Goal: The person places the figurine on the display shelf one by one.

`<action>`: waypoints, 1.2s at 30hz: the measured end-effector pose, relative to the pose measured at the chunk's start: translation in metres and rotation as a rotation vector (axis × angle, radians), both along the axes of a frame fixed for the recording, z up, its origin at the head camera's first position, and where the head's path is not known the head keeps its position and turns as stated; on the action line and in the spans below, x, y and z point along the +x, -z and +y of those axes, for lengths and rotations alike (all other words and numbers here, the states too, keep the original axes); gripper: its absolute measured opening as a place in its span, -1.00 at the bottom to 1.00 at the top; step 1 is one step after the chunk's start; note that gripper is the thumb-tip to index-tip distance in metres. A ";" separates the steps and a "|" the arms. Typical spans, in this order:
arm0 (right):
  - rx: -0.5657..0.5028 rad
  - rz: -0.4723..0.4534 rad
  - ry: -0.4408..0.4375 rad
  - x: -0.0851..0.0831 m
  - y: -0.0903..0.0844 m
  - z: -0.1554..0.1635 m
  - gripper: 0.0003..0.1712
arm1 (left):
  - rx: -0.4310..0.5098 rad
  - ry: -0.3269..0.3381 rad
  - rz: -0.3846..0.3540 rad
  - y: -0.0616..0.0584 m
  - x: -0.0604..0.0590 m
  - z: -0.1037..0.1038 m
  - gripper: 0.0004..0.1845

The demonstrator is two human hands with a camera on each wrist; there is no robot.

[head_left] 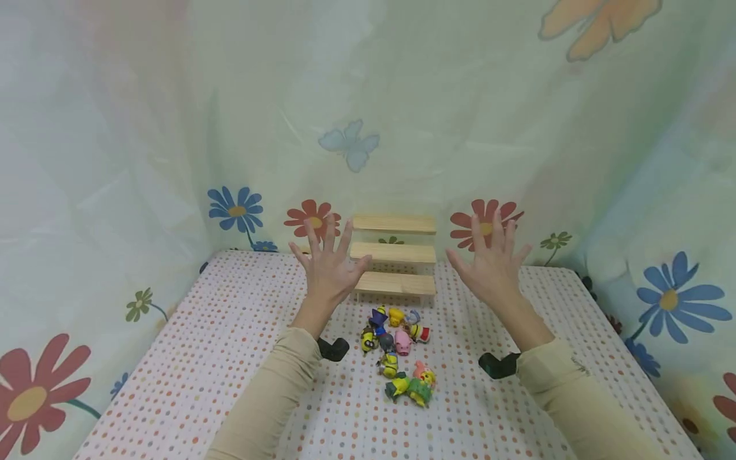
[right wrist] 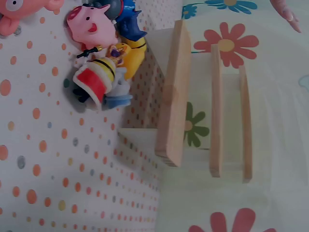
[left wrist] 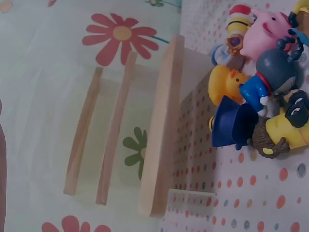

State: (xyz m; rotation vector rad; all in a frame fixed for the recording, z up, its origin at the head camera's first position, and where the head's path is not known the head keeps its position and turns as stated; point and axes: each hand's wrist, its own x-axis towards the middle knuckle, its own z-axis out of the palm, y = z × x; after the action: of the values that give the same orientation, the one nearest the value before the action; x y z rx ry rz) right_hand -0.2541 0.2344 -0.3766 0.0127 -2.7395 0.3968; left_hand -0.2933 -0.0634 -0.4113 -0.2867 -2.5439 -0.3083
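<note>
My left hand (head_left: 330,271) is held up with fingers spread, its thumb overlapping the left end of a three-tier wooden shelf (head_left: 393,283) in the head view. To the right of the shelf, my right hand (head_left: 491,265) is raised the same way, fingers apart and holding nothing. Between and below the hands lies a cluster of small toy figures: a pink pig (right wrist: 94,26), a yellow duck (left wrist: 224,83), a figure in a red-and-white suit (right wrist: 96,82) and several yellow goggled ones (head_left: 388,365). Nearer the front are a green-clad figure (head_left: 420,391) and a pink one partly behind it.
A table with a dotted cloth (head_left: 241,383) carries the toys and shelf. Floral backdrop sheets (head_left: 259,115) rise behind it and on both sides. Dark wrist-camera pieces (head_left: 333,349) stick out beside the sleeves.
</note>
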 end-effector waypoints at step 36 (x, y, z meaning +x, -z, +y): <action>-0.153 -0.640 -0.279 0.019 0.057 -0.050 -0.77 | 0.427 0.181 -0.190 0.119 -0.033 -0.007 -0.08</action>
State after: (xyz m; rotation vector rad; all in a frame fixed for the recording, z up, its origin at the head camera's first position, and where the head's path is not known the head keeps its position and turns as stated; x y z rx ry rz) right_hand -0.2356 0.1845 -0.4338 0.2755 -3.3345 0.8056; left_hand -0.3264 -0.0700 -0.5303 -0.3340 -2.5558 -0.9725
